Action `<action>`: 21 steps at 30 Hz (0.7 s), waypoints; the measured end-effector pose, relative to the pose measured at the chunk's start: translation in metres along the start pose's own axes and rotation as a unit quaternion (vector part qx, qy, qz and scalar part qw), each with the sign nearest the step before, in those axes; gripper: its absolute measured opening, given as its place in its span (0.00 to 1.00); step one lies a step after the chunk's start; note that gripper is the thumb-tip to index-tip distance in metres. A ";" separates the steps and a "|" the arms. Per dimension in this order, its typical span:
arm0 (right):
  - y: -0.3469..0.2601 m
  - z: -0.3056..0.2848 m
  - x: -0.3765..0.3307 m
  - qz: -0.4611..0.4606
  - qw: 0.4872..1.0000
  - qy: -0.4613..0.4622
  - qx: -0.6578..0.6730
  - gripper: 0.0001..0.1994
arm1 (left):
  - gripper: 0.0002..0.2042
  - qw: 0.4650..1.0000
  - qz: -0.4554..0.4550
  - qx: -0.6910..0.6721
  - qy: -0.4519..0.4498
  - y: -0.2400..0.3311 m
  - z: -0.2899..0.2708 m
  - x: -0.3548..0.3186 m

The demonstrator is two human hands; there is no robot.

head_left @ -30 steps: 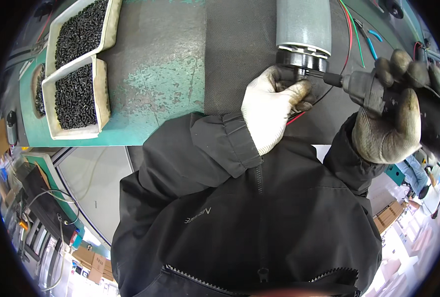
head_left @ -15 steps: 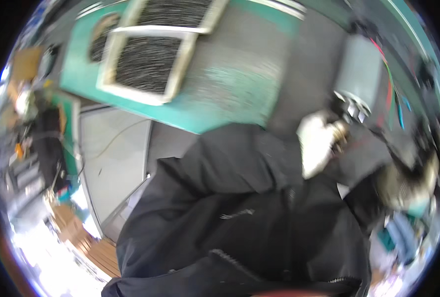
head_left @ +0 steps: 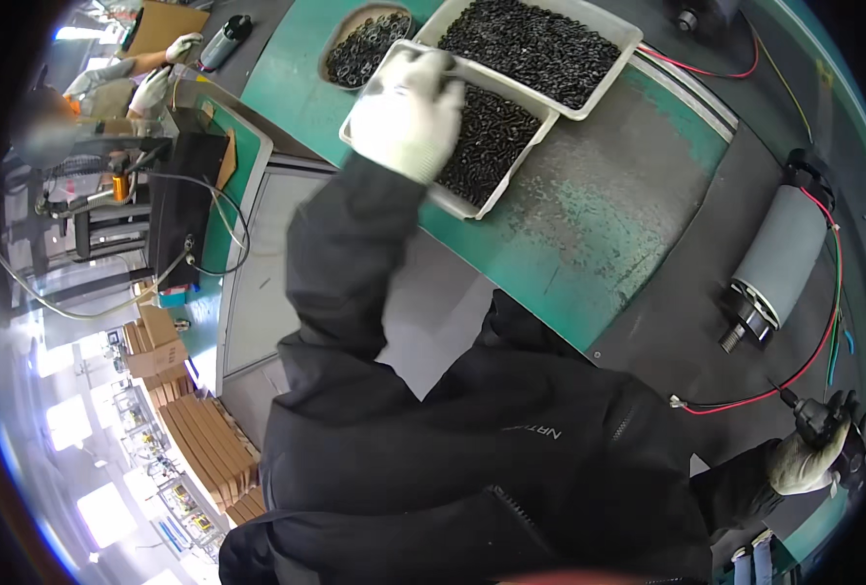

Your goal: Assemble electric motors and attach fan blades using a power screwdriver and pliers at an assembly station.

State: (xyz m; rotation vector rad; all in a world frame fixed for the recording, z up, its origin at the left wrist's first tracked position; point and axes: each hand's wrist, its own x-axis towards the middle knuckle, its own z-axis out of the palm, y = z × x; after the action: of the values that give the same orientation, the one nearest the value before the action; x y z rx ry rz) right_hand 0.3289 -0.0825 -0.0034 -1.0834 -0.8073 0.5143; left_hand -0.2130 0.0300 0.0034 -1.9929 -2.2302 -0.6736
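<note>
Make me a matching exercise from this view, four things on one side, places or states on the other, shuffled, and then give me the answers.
Column one:
1. Left hand
2. Right hand
3. Grey cylindrical motor
4. Small rounded tray

Column two:
A. Lying on the dark mat
B. Containing dark ring-shaped parts
C. Over the lower white bin
D. Gripping a black power driver

Pairs: 1-C, 2-D, 3-A, 4-B.

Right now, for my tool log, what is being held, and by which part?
Right hand: black power driver, held around its body. Left hand, blurred over the bin: cannot tell.
</note>
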 end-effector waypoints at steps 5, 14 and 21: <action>-0.001 -0.004 0.000 -0.003 0.997 -0.028 -0.066 0.17 | 0.15 0.983 0.132 0.125 -0.034 -0.067 0.037 0.003; -0.020 0.063 -0.026 -0.048 0.998 0.003 -0.037 0.23 | 0.16 0.976 0.107 0.162 -0.100 -0.075 0.030 0.010; -0.030 0.071 -0.024 -0.011 1.000 -0.023 -0.005 0.26 | 0.13 0.982 -0.038 -0.169 -0.075 0.009 -0.034 -0.007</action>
State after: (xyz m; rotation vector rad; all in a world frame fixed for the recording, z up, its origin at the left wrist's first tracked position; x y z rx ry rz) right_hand 0.2573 -0.0711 0.0327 -1.0731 -0.8627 0.5184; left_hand -0.2116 0.0110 0.0341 -2.1824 -2.4260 -1.0036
